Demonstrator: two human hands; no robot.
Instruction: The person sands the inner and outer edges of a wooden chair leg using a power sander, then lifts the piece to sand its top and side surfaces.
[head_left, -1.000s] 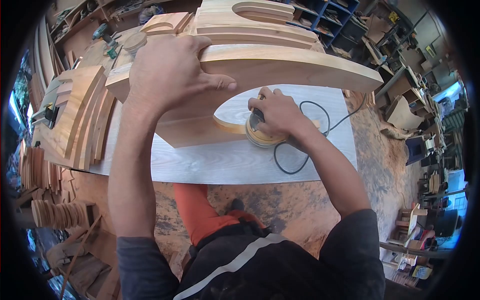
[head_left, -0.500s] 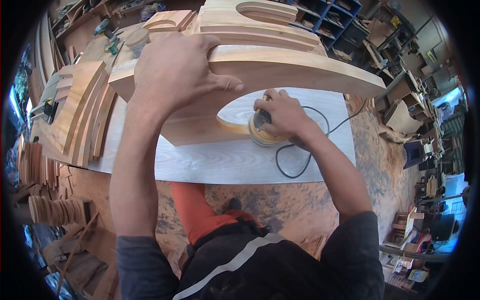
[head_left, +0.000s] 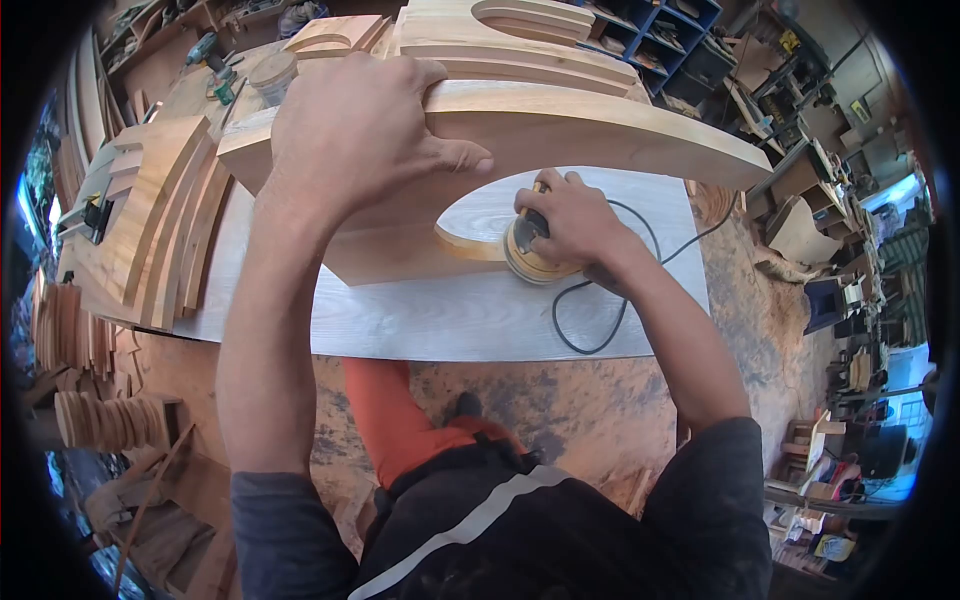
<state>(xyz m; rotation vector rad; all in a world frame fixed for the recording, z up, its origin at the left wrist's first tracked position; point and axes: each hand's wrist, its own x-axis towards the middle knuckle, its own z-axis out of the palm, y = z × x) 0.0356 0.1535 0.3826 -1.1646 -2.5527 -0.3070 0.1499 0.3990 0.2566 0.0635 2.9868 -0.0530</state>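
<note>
A large curved wooden piece [head_left: 590,140] with a rounded cut-out stands on edge on the grey wood-grain tabletop [head_left: 450,325]. My left hand [head_left: 350,135] grips its upper edge at the left, thumb lying along the near face. Lower and to the right, my right hand [head_left: 575,225] is wrapped round a round yellow and black sander [head_left: 535,250]. The sander is at the open end of the cut-out, by the tip of the lower arm of the wood. Its dark cable [head_left: 622,310] loops over the tabletop to the right.
Stacked cut boards [head_left: 165,215] lie at the left, and more curved pieces [head_left: 520,50] behind the held one. A drill [head_left: 203,50] and a round tin [head_left: 273,75] are at the back left. Blue shelving [head_left: 665,40] stands behind. Sawdust covers the floor [head_left: 560,410].
My right hand and the sander have shifted slightly right and up. The wooden piece and my left hand appear a little higher in view.
</note>
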